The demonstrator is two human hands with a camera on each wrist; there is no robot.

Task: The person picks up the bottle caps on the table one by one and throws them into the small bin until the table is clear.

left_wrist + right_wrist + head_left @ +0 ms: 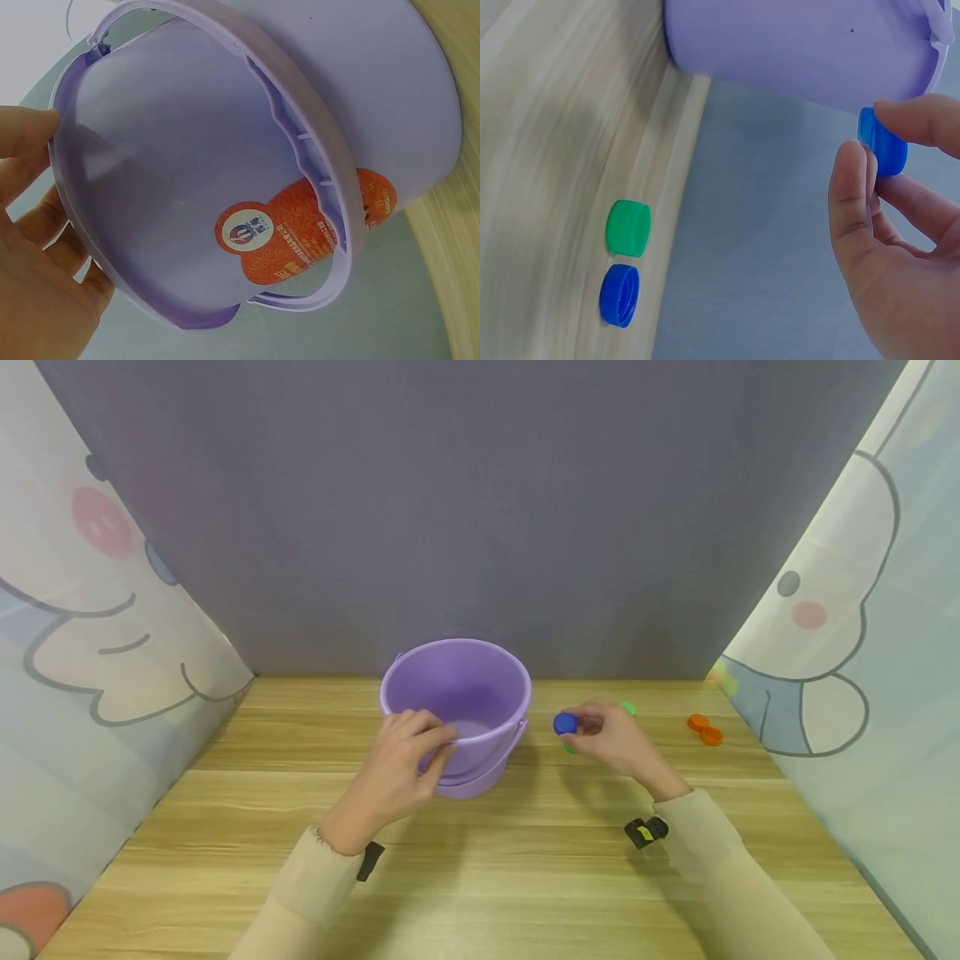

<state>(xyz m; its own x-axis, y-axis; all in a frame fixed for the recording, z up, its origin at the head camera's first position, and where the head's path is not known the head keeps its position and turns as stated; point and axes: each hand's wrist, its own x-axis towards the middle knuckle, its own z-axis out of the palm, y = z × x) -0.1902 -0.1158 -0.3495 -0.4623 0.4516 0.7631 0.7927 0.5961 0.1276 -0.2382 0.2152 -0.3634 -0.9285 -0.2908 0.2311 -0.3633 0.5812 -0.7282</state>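
A purple bucket [480,760] stands upright on the table, its handle hanging down at the front. My left hand [401,764] grips the near rim, fingers over the edge and thumb on the outside. In the left wrist view, the bucket [180,150] shows an orange-red label [292,232]. Right of the bucket, above the table, my right hand [611,739] pinches a blue bottle cap [566,724] between thumb and fingers. Seen from the right wrist, that blue cap [885,142] is apart from the bucket. A green cap [628,228] and another blue cap [619,295] lie side by side on the table.
Two orange caps [705,729] lie together at the right of the wooden table [525,893]. A bit of green [628,707] shows behind my right hand, another below the held cap. A grey wall [465,510] rises behind; printed curtains [840,693] flank both sides.
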